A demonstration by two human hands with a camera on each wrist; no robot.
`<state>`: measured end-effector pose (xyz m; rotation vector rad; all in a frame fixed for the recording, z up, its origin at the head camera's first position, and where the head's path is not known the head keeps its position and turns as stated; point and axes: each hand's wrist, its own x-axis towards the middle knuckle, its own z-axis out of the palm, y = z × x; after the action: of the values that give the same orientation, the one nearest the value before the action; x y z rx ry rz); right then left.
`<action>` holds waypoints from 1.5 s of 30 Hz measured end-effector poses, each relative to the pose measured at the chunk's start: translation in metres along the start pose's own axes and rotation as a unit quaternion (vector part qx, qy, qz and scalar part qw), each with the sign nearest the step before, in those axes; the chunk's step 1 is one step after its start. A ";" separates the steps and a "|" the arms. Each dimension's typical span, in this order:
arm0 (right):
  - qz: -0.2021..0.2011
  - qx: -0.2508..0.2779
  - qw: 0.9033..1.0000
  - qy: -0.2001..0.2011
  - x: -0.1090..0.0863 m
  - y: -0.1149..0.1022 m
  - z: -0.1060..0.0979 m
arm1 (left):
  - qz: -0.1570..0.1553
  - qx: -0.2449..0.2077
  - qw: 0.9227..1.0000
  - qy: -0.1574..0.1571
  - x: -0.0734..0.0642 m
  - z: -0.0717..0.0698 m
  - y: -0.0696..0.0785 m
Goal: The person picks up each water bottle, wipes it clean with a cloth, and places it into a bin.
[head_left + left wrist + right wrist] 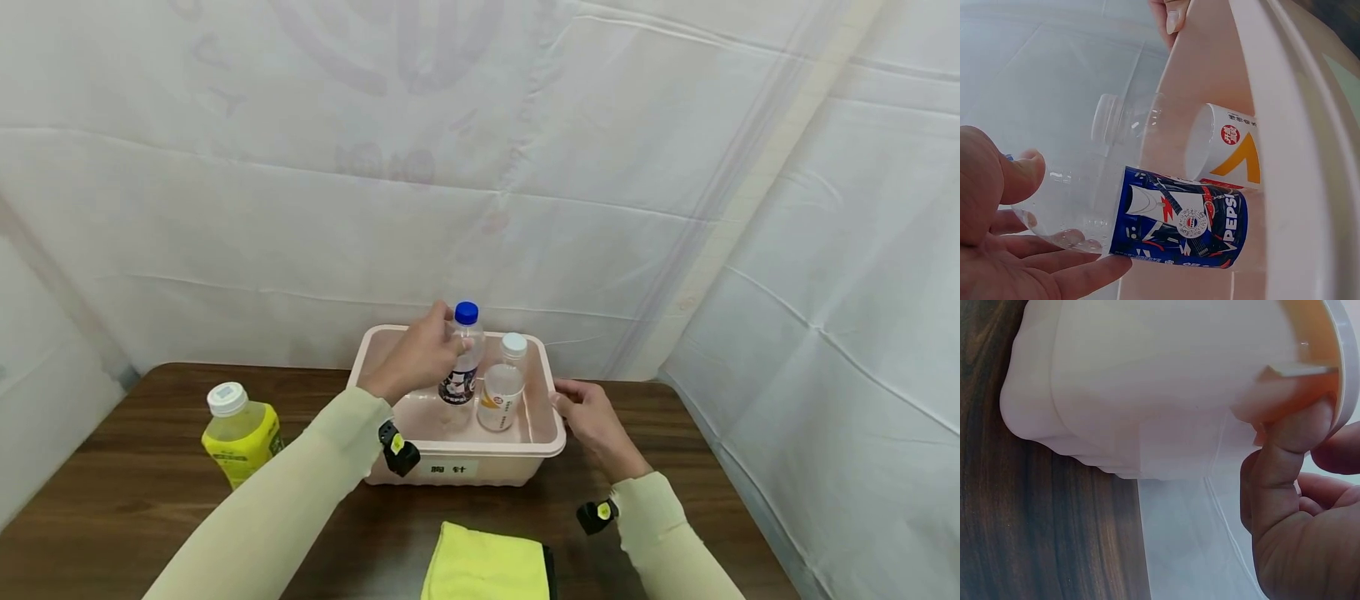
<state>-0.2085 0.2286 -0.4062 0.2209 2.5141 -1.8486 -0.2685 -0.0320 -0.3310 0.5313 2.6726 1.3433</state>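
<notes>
My left hand (425, 352) holds a clear Pepsi bottle (462, 367) by its upper part, thumb on one side and fingers on the other. The bottle has a blue cap and stands nearly upright in a pale pink plastic bin (367, 342). In the left wrist view its dark blue label (1179, 219) shows the brand name. Beside it in the bin is a second clear bottle (501, 393) with a white cap and an orange-and-white label. My right hand (596, 421) grips the bin's right rim; in the right wrist view the fingers (1279, 465) hook under that rim.
A yellow-labelled bottle (240, 437) with a white cap stands left of the bin on the dark wooden table (112, 475). A folded yellow cloth (487, 567) lies in front, with a black edge beside it. White sheeting (300, 208) hangs behind and to both sides.
</notes>
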 end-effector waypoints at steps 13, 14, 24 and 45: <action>-0.003 -0.002 1.000 -0.003 0.000 -0.002 0.000 | 0.008 -0.005 1.000 -0.006 0.001 0.005 -0.007; -0.004 -0.002 1.000 -0.003 0.000 -0.003 0.000 | 0.010 -0.003 1.000 -0.006 0.001 0.005 -0.007; 0.001 0.002 1.000 -0.008 -0.003 -0.004 0.004 | 0.007 0.013 1.000 -0.005 -0.005 0.004 -0.006; 0.011 0.013 1.000 -0.004 -0.003 -0.003 0.007 | -0.003 0.010 0.999 -0.034 -0.006 -0.001 -0.015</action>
<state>-0.2065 0.2205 -0.4051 0.2399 2.4736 -1.8699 -0.2671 -0.0430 -0.3430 0.5597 2.6328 1.2743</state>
